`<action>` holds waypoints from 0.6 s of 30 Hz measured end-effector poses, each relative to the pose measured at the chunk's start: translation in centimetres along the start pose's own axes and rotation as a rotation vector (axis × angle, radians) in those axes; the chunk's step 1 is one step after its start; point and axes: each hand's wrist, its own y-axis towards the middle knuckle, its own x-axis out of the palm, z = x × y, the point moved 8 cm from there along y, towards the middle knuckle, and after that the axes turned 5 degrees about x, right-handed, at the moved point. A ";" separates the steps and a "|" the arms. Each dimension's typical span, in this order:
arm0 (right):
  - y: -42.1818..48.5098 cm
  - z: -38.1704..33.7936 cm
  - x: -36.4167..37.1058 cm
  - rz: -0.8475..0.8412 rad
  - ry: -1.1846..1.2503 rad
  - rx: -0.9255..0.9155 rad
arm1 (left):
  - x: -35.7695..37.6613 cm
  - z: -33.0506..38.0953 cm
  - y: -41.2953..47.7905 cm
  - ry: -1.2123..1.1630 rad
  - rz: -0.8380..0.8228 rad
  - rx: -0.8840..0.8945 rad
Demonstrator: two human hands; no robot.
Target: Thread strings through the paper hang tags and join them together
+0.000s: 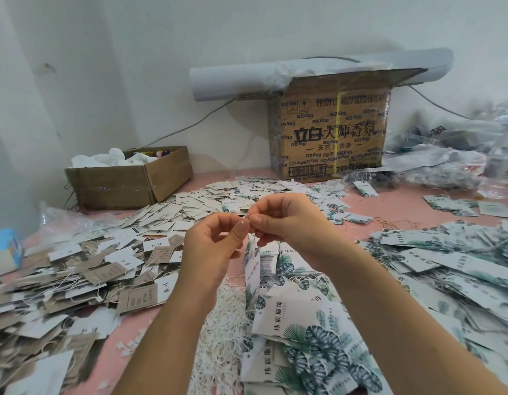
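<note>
Both hands pinch 1 string over the middle of the table, tags hanging below.

The left hand (215, 240) and right hand (287, 220) meet fingertip to fingertip. Each has thumb and forefinger closed on a thin white string (255, 238), with the other fingers curled. A small bunch of leaf-print hang tags (254, 269) dangles from it, above the near heap of loose strings (227, 323). Risk, as judged: the string is fine, so a slipped pinch could drop the tags, and the dangling tags could snag the heap.
</note>
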 end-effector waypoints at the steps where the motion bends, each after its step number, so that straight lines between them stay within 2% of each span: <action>1: 0.0 0.0 0.0 -0.004 0.010 0.003 | 0.0 0.1 0.0 0.007 0.006 0.010; 6: -0.2 -0.1 0.2 -0.046 0.009 0.019 | -0.2 0.1 0.1 0.051 0.022 0.038; 9: -0.1 -0.1 -0.1 -0.013 -0.002 0.023 | 0.2 0.0 0.0 0.112 -0.007 0.054; 18: -0.1 -0.5 -2.2 0.143 0.111 0.009 | 2.2 -2.0 -0.8 0.432 -0.260 -0.031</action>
